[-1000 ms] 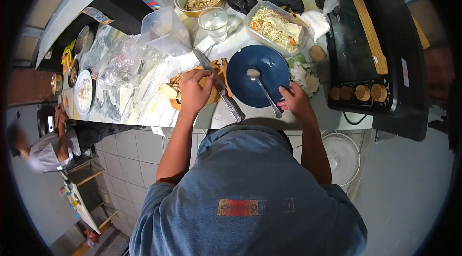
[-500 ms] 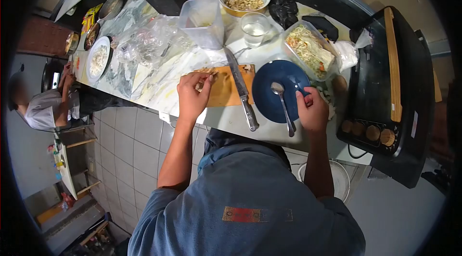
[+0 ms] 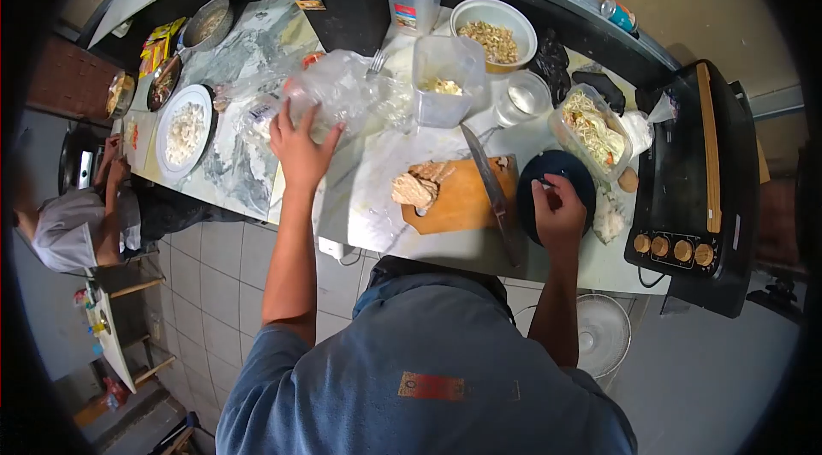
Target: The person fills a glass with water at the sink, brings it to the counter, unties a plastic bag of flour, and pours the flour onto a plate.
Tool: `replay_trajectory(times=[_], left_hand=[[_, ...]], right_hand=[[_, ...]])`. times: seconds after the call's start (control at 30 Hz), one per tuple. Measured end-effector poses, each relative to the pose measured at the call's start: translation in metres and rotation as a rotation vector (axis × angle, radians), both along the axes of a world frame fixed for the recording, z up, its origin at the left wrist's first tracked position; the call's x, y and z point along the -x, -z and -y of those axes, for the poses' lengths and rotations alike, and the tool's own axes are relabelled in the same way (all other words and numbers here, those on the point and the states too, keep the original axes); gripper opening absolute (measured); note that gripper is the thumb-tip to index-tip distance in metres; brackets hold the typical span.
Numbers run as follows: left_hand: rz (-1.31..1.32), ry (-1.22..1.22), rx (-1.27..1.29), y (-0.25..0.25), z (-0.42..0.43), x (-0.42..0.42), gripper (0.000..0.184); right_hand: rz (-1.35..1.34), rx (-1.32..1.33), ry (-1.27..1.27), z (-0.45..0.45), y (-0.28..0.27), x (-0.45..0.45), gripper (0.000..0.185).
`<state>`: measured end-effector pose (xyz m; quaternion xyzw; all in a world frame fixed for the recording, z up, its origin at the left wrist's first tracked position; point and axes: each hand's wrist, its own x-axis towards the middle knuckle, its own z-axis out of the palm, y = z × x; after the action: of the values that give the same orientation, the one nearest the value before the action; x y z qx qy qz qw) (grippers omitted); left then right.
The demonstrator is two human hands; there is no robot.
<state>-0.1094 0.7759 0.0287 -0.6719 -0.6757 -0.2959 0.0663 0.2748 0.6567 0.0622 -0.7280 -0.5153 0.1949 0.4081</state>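
With fingers spread, my left hand (image 3: 303, 145) is at the near edge of a clear crumpled plastic bag (image 3: 338, 87). My right hand (image 3: 559, 208) is over the dark blue plate (image 3: 572, 166), thumb and fingers drawn together; what they hold, if anything, is hidden. The spoon on the plate cannot be made out. Left of the plate lies a wooden board (image 3: 467, 198), with a knife (image 3: 490, 181) across it and pale brown sliced food (image 3: 415, 190) at its left end.
Behind the board stand a clear plastic container (image 3: 445, 83), a glass of water (image 3: 521, 101), a bowl of chopped food (image 3: 495, 34) and a tub of noodles (image 3: 591, 134). A black oven (image 3: 676, 190) is at right, a white plate (image 3: 185, 131) at left, beyond it another person (image 3: 73, 220).
My left hand has moved left from the board to the plastic bag, its fingers spreading. My right hand remains at the blue plate, now further over it. The view has shifted left.
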Motion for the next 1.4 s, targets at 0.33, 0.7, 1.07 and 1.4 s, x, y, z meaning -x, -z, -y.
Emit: replay_trajectory(times=[0.33, 0.7, 1.07, 1.4], left_hand=[[0.132, 0.13, 0.155, 0.04, 0.019, 0.022, 0.023], [0.147, 0.177, 0.137, 0.035, 0.015, 0.02, 0.024], [0.159, 0.133, 0.08, 0.019, 0.011, 0.002, 0.037], [0.293, 0.109, -0.122, -0.003, 0.02, -0.056, 0.063]], right_hand=[[-0.021, 0.132, 0.135, -0.001, -0.002, 0.025, 0.026], [-0.032, 0.109, 0.167, -0.006, 0.0, 0.031, 0.026], [-0.082, 0.099, 0.227, 0.011, 0.002, 0.006, 0.022], [0.086, 0.066, 0.413, 0.001, -0.029, -0.139, 0.03]])
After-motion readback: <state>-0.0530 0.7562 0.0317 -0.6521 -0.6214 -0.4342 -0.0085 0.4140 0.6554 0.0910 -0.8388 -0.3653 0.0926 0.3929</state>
